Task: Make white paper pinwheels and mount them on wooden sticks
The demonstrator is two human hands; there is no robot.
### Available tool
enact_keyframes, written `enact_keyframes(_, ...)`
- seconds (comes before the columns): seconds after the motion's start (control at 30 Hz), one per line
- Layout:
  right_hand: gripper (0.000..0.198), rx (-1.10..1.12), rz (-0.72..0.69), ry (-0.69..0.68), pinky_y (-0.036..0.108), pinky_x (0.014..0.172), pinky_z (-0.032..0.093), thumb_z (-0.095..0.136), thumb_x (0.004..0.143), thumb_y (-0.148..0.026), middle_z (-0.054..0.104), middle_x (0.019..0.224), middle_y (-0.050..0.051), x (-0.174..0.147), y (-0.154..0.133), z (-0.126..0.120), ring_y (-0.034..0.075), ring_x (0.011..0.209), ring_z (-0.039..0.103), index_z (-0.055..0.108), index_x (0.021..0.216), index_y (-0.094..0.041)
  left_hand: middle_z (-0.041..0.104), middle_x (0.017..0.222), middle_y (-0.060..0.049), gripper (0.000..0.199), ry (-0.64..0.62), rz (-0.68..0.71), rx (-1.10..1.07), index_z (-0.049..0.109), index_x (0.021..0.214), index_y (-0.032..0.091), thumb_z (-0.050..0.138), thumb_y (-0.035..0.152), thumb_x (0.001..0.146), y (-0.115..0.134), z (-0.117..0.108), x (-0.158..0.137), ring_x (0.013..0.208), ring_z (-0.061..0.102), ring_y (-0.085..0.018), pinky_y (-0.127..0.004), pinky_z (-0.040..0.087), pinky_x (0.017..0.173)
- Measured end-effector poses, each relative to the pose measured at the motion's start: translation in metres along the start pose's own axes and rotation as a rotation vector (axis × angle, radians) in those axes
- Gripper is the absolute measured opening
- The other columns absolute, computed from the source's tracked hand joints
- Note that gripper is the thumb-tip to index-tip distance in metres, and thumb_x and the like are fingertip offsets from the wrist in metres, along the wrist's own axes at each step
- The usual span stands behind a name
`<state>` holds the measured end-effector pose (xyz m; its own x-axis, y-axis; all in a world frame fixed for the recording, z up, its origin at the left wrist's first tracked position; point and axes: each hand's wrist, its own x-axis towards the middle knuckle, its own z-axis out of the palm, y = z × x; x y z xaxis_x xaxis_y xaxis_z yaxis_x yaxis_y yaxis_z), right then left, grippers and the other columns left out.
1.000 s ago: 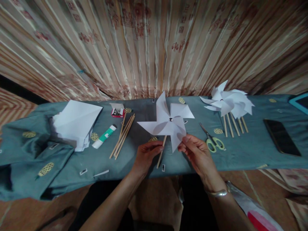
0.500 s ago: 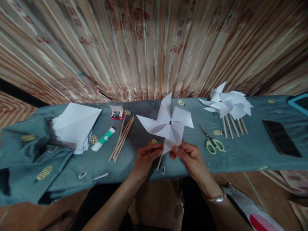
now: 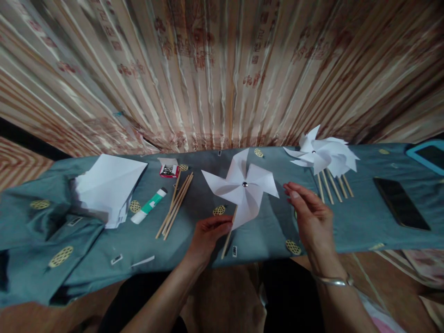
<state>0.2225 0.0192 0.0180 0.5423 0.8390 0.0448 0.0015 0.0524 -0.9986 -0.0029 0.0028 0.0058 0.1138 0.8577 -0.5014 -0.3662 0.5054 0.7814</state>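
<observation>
A white paper pinwheel (image 3: 250,203) with a shiny round pin at its centre is held over the cloth. My left hand (image 3: 208,236) pinches its wooden stick just below the blades, and the stick's lower end pokes out beneath my fingers. To the right of the blades, my right hand (image 3: 312,215) is raised apart from the pinwheel, its fingers loosely extended with nothing visible in them. It covers nearly all of the scissors lying there. Beyond it rest several finished pinwheels (image 3: 333,155), overlapping, their sticks pointing toward me.
Left of the pinwheel lie loose wooden sticks (image 3: 177,208), a green-and-white glue stick (image 3: 149,206), a small red box of pins (image 3: 169,170) and stacked white paper (image 3: 107,185). A dark phone (image 3: 401,203) and a blue-edged device (image 3: 412,155) are at the right. A pleated curtain (image 3: 222,83) hangs behind.
My right hand has let go of the pinwheel and moved right, in front of the scissors. My left hand still holds the stick.
</observation>
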Motion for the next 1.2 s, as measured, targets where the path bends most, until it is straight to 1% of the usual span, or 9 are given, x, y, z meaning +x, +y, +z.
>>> enact_keyframes(0.07, 0.029, -0.005, 0.024, -0.064, 0.039, 0.093, 0.048, 0.081, 0.072, -0.045, 0.077, 0.104, 0.003, -0.001, 0.003, 0.002, 0.021, 0.101, 0.067, 0.079, 0.096, -0.027, 0.076, 0.070, -0.004, 0.027, -0.014, -0.027, 0.003, 0.081, 0.070, 0.018, 0.089, 0.029, 0.047, -0.001, -0.001, -0.001, 0.064, 0.060, -0.012, -0.024, 0.044, 0.067)
enact_keyframes(0.13, 0.029, -0.001, 0.053, -0.111, 0.039, 0.092, 0.048, 0.080, 0.073, -0.045, 0.078, 0.102, 0.003, -0.003, 0.005, 0.004, 0.020, 0.097, 0.068, 0.079, 0.096, -0.028, 0.075, 0.068, -0.004, 0.027, -0.026, -0.046, -0.007, 0.080, 0.069, 0.018, 0.090, 0.029, 0.046, -0.001, -0.001, -0.002, 0.063, 0.060, -0.012, -0.024, 0.044, 0.065)
enact_keyframes(0.3, 0.026, 0.066, 0.106, -0.111, 0.033, 0.074, 0.052, 0.086, 0.064, -0.039, 0.078, 0.086, 0.002, -0.006, 0.005, 0.008, 0.017, 0.077, 0.067, 0.080, 0.086, -0.027, 0.075, 0.070, -0.005, 0.029, -0.047, -0.062, 0.006, 0.081, 0.073, 0.016, 0.089, 0.029, 0.049, -0.001, -0.002, -0.004, 0.064, 0.060, -0.013, -0.024, 0.045, 0.065)
enact_keyframes(0.4, 0.024, 0.073, 0.146, -0.080, 0.029, 0.064, 0.050, 0.089, 0.057, -0.037, 0.076, 0.073, 0.000, -0.008, 0.004, 0.010, 0.014, 0.064, 0.062, 0.080, 0.077, -0.026, 0.075, 0.069, -0.005, 0.029, -0.052, -0.054, -0.013, 0.081, 0.072, 0.017, 0.090, 0.028, 0.047, 0.000, -0.002, -0.003, 0.065, 0.061, -0.013, -0.024, 0.045, 0.067)
enact_keyframes(0.5, 0.025, 0.073, 0.180, -0.080, 0.028, 0.059, 0.047, 0.090, 0.055, -0.038, 0.073, 0.065, -0.001, -0.009, 0.004, 0.012, 0.012, 0.058, 0.058, 0.079, 0.074, -0.026, 0.075, 0.069, -0.005, 0.029, -0.044, -0.049, -0.022, 0.081, 0.072, 0.016, 0.091, 0.026, 0.046, 0.000, -0.003, -0.002, 0.066, 0.061, -0.013, -0.025, 0.045, 0.068)
enact_keyframes(0.6, 0.027, 0.087, 0.204, -0.108, 0.028, 0.058, 0.047, 0.091, 0.054, -0.040, 0.072, 0.064, -0.001, -0.011, 0.004, 0.013, 0.013, 0.058, 0.058, 0.079, 0.073, -0.025, 0.073, 0.067, -0.004, 0.030, -0.034, -0.041, -0.016, 0.081, 0.073, 0.015, 0.092, 0.029, 0.049, -0.001, -0.003, -0.001, 0.064, 0.059, -0.012, -0.025, 0.044, 0.067)
enact_keyframes(0.73, 0.029, 0.079, 0.253, -0.164, 0.026, 0.056, 0.045, 0.091, 0.053, -0.044, 0.071, 0.062, -0.001, -0.017, -0.001, 0.016, 0.013, 0.056, 0.056, 0.078, 0.069, -0.025, 0.074, 0.068, -0.004, 0.030, -0.031, -0.008, -0.038, 0.080, 0.070, 0.016, 0.092, 0.032, 0.048, -0.002, -0.002, 0.000, 0.067, 0.060, -0.013, -0.025, 0.045, 0.071)
enact_keyframes(0.87, 0.031, 0.080, 0.322, -0.242, 0.025, 0.057, 0.044, 0.091, 0.050, -0.048, 0.069, 0.059, -0.001, -0.024, -0.006, 0.022, 0.012, 0.056, 0.054, 0.077, 0.064, -0.024, 0.074, 0.068, -0.003, 0.027, 0.030, 0.001, -0.043, 0.080, 0.066, 0.017, 0.092, 0.029, 0.045, 0.000, -0.002, 0.001, 0.067, 0.060, -0.012, -0.024, 0.045, 0.071)
enact_keyframes(1.2, 0.031, 0.141, 0.421, -0.404, 0.025, 0.058, 0.043, 0.090, 0.055, -0.048, 0.067, 0.058, -0.002, -0.043, -0.003, 0.036, 0.012, 0.056, 0.055, 0.075, 0.063, -0.023, 0.073, 0.069, -0.003, 0.027, 0.057, 0.025, -0.049, 0.080, 0.069, 0.018, 0.092, 0.027, 0.047, 0.002, -0.001, 0.002, 0.066, 0.059, -0.012, -0.025, 0.044, 0.069)
